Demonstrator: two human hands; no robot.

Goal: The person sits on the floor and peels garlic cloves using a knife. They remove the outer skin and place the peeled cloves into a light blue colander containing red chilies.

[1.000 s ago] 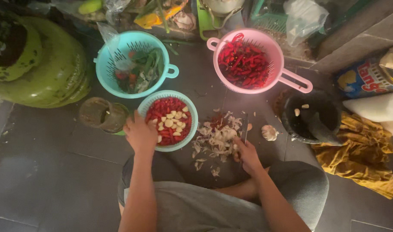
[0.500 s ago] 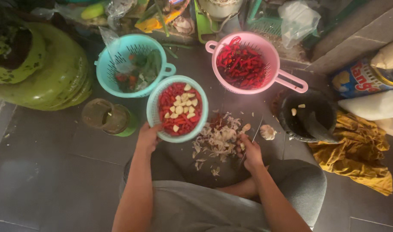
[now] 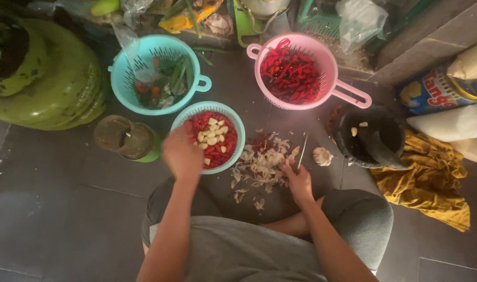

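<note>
Three plastic colanders sit on the dark tiled floor (image 3: 50, 219), but the largest thing in view is the green gas cylinder (image 3: 45, 78) filling the upper left of the frame. At the right edge lies a crumpled yellow cloth (image 3: 431, 183), and just left of it a black stone mortar (image 3: 369, 136) with a pestle leaning inside. Upper centre holds the pink colander (image 3: 296, 70), heaped with whole red chillies and its long handle pointing right. Left of it stands the turquoise colander (image 3: 155, 73) with greens and bits of red. Below and between these two is the small turquoise basket (image 3: 215, 136), holding cut red chillies and peeled pale garlic cloves. A round jar with a dull brown lid (image 3: 126, 138) stands left of that basket.

The left hand (image 3: 181, 151) is at the basket's lower left rim, blurred, fingers curled; whether it actually grips the rim cannot be told. The right hand (image 3: 296, 180), lower centre, is closed around the handle of a knife (image 3: 302, 151) whose thin blade points up the frame. Between the hands a pile of garlic skins (image 3: 262, 164) is scattered on the floor, and a whole garlic bulb (image 3: 322, 155) lies just right of the blade.
</note>
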